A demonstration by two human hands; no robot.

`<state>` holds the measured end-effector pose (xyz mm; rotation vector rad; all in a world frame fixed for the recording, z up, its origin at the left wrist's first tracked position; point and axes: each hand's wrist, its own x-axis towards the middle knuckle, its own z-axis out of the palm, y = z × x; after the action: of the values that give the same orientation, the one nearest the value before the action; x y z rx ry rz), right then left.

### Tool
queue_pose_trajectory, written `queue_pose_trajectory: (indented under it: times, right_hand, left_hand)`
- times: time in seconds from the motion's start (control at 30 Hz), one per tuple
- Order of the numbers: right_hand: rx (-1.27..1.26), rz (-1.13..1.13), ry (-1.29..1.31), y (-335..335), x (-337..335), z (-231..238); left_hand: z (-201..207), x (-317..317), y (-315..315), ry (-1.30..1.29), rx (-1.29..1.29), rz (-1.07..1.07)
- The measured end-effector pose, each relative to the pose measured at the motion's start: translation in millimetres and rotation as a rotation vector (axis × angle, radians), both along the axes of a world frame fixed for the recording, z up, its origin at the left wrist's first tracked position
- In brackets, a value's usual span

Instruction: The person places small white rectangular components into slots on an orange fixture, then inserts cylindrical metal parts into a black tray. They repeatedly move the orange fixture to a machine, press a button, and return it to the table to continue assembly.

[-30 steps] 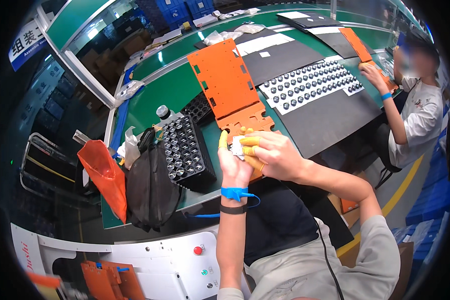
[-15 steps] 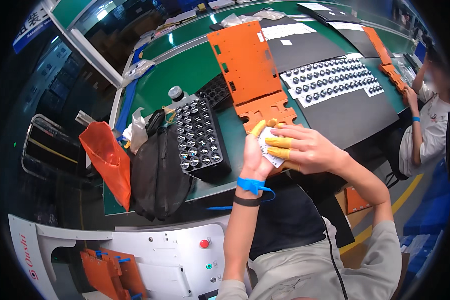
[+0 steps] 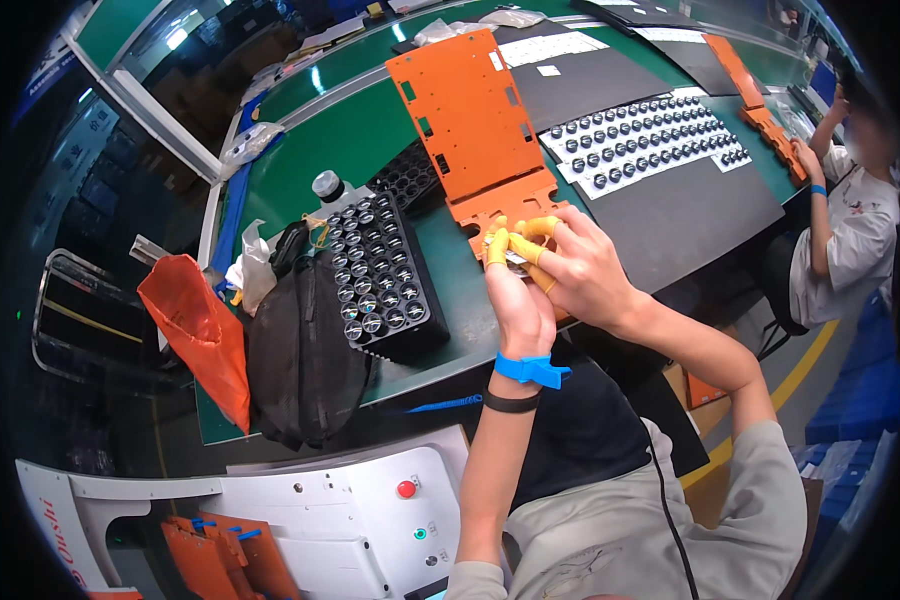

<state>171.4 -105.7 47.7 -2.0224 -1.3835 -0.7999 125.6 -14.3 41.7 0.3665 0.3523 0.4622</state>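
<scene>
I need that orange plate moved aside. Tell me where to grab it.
Take the orange plate by its bare far-left edge, coming from the left. It lies flat, and both hands work over its notched near end, while lens rows crowd its right side.

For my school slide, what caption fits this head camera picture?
Both hands, left hand and right hand, pinch a small part above a green table.

Matt orange plastic plate (image 3: 467, 112); glossy lenses in black plastic tray (image 3: 382, 272); matt green tabletop (image 3: 355, 135)
</scene>
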Motion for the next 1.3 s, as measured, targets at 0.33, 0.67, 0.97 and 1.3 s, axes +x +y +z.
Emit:
queue_pose_trajectory:
  times: [0.33,0.67,0.97,1.3]
  right_hand:
    - [0.066,0.118,0.194,33.5,-3.8,35.5]
    - [-0.194,0.159,0.515,161.3,37.8,53.4]
    - [-0.281,0.094,0.421,193.8,45.9,44.6]
    - [-0.228,0.095,0.375,192.9,44.8,54.5]
  left_hand:
    - [-16.5,-15.7,25.3,-0.161,0.066,-0.119]
    - [-44.8,1.2,17.4,-0.03,-0.007,-0.096]
    - [-56.1,-2.3,18.5,-0.052,0.069,-0.16]
    - [-46.7,-3.3,15.6,-0.053,0.078,-0.202]
